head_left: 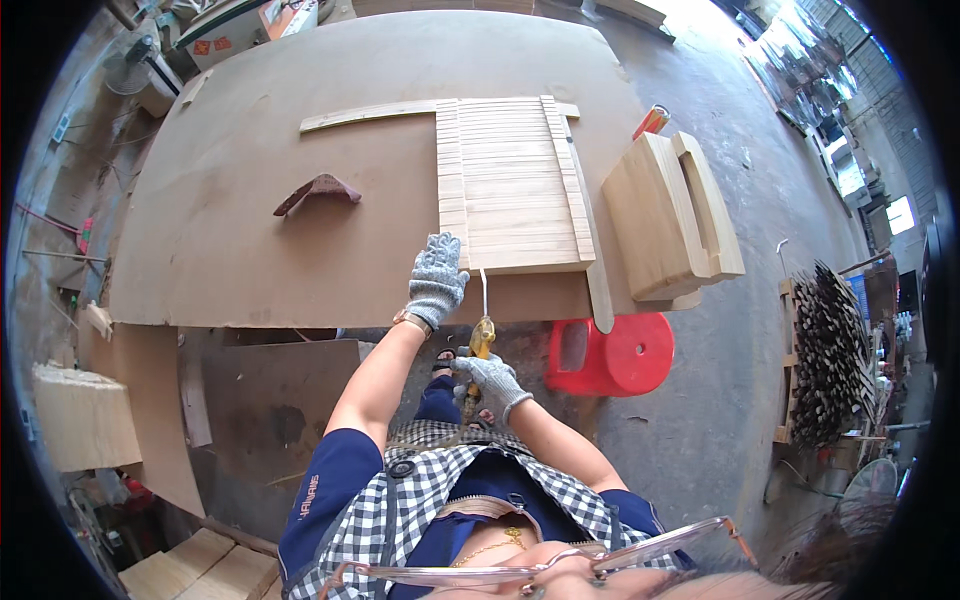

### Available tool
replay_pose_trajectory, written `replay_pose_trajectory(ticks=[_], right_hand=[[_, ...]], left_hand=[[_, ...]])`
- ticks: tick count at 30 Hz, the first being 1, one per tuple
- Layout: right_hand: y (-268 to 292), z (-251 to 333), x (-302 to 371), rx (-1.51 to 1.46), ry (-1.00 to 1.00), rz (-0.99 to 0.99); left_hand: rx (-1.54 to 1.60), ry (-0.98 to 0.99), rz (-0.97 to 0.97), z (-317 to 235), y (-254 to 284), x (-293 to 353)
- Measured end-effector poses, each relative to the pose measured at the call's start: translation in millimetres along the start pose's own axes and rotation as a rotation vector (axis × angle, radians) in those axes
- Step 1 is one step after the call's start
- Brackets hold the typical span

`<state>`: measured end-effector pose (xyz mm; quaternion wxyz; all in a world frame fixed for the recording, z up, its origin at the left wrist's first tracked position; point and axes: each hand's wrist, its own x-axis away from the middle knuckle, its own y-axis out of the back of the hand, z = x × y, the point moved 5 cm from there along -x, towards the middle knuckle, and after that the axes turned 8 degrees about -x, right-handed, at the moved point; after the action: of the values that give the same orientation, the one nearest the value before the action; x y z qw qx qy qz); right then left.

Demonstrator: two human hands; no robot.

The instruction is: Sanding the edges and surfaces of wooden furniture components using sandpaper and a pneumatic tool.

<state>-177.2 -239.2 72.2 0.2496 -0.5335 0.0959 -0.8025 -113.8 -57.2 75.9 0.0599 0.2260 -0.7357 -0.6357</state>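
Left hand [437, 280]: a grey knit glove is being worn; the fingers are being held extended and close together, nothing is being gripped, and the fingertips are being laid over the near left corner of the slats.
Right hand [490, 378]: a matching glove is being worn; the fingers are being kept curled around a yellow tool [483, 338] just off the near edge of the table.
Thin nozzle [485, 293]: it is being pointed away from the body, its tip being brought to the near edge of the slats; whether contact is being made cannot be told.
Pale wooden slats [515, 185]: they are being supported on the table, right of its middle, and are being kept side by side in a rectangular set, the near edge being turned toward the body.
Far strip [370, 117]: it is being seen at the far end of the slats, jutting out on both sides.
Brown table [230, 240]: a curled reddish-brown sheet [318, 192] is being borne by it, left of the slats and well apart from both hands.
Wooden pieces [655, 215]: they are being held up at the table's right side, a slotted one being included.
Red stool [640, 355]: it is being partly covered by the table's near right corner.
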Motion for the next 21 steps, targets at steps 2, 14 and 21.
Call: replay_pose_trajectory(ticks=[2, 14, 21], right_hand=[[-19, 19, -8, -0.007, 0.006, -0.020], [-75, 149, -79, 0.052, 0.166, -0.135], [-99, 191, -107, 0.103, 0.118, -0.191]], left_hand=[[-0.030, -0.030, 0.170, 12, -20, -24], [-0.049, -0.238, -0.004, 40, -14, -87], [0.185, -0.254, 0.125, 61, -45, -117]])
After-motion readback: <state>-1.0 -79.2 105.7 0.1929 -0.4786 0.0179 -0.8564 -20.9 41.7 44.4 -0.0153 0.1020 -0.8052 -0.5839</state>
